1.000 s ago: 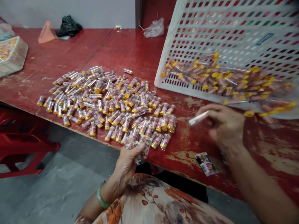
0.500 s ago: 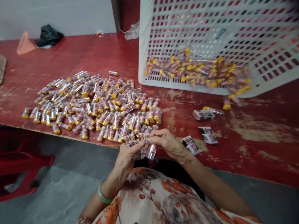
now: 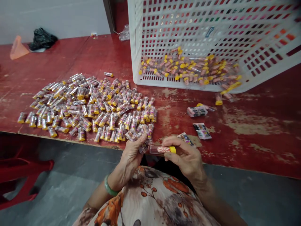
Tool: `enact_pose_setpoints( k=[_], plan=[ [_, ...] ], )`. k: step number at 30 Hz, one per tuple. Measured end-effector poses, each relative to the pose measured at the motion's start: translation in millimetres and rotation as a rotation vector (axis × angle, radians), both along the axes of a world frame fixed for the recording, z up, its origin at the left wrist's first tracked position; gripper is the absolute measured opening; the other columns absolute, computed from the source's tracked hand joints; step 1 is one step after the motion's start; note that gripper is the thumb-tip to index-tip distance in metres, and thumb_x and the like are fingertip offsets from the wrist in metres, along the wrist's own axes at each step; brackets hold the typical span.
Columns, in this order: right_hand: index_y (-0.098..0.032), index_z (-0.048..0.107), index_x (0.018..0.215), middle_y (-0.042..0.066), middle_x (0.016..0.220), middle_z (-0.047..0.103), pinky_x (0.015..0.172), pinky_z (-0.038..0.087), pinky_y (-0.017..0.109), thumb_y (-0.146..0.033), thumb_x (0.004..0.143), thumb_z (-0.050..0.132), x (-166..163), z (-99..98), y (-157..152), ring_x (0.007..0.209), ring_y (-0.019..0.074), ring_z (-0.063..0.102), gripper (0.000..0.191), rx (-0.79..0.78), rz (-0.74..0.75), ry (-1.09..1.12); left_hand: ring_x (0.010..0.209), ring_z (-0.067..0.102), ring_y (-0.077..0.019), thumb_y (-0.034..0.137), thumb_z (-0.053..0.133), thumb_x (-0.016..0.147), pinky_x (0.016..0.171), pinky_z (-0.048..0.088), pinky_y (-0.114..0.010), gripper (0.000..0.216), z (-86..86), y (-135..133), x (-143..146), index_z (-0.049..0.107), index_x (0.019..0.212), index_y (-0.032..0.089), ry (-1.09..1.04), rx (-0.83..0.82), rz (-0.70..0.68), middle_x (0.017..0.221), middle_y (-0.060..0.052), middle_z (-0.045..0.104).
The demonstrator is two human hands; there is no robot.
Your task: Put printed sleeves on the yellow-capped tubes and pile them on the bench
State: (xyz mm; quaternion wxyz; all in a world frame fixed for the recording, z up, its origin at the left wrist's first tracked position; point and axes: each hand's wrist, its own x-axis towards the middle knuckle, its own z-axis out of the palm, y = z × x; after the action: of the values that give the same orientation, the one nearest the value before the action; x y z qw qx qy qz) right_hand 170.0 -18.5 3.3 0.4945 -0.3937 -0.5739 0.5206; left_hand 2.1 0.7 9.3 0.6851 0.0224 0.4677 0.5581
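Observation:
My left hand is closed around a few small printed paper labels, thumb on top, just over the table's front edge. Between the thumb and fingers of my right hand is a clear plastic tube with a yellow cap and pinkish contents. It lies sideways, its clear end pointing at my left hand; whether they touch I cannot tell. Close by on the left spreads a big pile of labelled tubes with yellow caps. Right of my right hand lie printed label stacks, one partly behind that hand.
A white plastic basket lies tipped on its side on the red table, yellow-capped tubes inside and some spilling at its lip. A black bag and an orange piece lie at the far left. A red stool stands below.
My right hand has left the labels at my left hand and moved slightly right. It now grips the yellow-capped tube by its cap end, turned sideways. The view has shifted a little.

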Motion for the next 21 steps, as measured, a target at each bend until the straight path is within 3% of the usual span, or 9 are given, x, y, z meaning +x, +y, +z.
enact_pose_setpoints(
  k=[3, 7, 13, 18, 21],
  plan=[
    [-0.023, 0.064, 0.098, 0.006, 0.095, 0.063, 0.076, 0.053, 0.035, -0.016, 0.08, 0.065, -2.6, -0.8, -5.7, 0.089, 0.0205, 0.062, 0.019, 0.282, -0.184, -0.239, 0.06, 0.063, -0.0125, 0.016, 0.085, 0.056, 0.055, 0.053, -0.023, 0.029, 4.2, 0.0, 4.7, 0.066, 0.078, 0.014, -0.033, -0.026, 0.016, 0.072, 0.0, 0.069],
    [-0.024, 0.062, 0.109, 0.007, 0.1, 0.065, 0.079, 0.054, 0.039, -0.009, 0.077, 0.067, -5.0, -4.8, -12.2, 0.09, 0.0221, 0.063, 0.036, 0.518, -0.348, -0.367, 0.059, 0.063, -0.0113, 0.014, 0.082, 0.062, 0.053, 0.053, -0.022, 0.022, 6.4, -0.7, 4.6, 0.065, 0.077, 0.014, -0.099, -0.071, 0.005, 0.074, 0.0, 0.069],
    [-0.029, 0.061, 0.115, 0.005, 0.1, 0.068, 0.076, 0.059, 0.041, -0.013, 0.077, 0.065, -2.9, -8.7, -21.9, 0.087, 0.0227, 0.067, 0.041, 0.571, -0.42, -0.434, 0.059, 0.064, -0.0128, 0.019, 0.08, 0.066, 0.054, 0.054, -0.022, 0.019, 4.5, -0.5, 4.7, 0.066, 0.077, 0.013, -0.112, -0.091, -0.021, 0.067, -0.001, 0.068],
    [-0.026, 0.06, 0.12, 0.006, 0.101, 0.068, 0.072, 0.059, 0.038, -0.007, 0.075, 0.067, -3.7, -8.7, -20.8, 0.088, 0.0221, 0.067, 0.049, 0.641, -0.401, -0.444, 0.065, 0.063, -0.0117, 0.019, 0.082, 0.063, 0.062, 0.054, -0.024, 0.024, 1.2, -2.7, 9.5, 0.067, 0.081, 0.015, -0.152, -0.047, -0.027, 0.08, -0.001, 0.07],
    [-0.025, 0.059, 0.121, 0.007, 0.101, 0.067, 0.073, 0.059, 0.037, -0.006, 0.074, 0.068, -7.0, -7.6, -20.4, 0.089, 0.0224, 0.067, 0.052, 0.683, -0.412, -0.467, 0.063, 0.061, -0.0101, 0.024, 0.083, 0.063, 0.06, 0.052, -0.024, 0.026, -1.2, -5.6, 12.1, 0.067, 0.081, 0.015, -0.125, -0.022, -0.046, 0.078, 0.001, 0.069]
  ],
)
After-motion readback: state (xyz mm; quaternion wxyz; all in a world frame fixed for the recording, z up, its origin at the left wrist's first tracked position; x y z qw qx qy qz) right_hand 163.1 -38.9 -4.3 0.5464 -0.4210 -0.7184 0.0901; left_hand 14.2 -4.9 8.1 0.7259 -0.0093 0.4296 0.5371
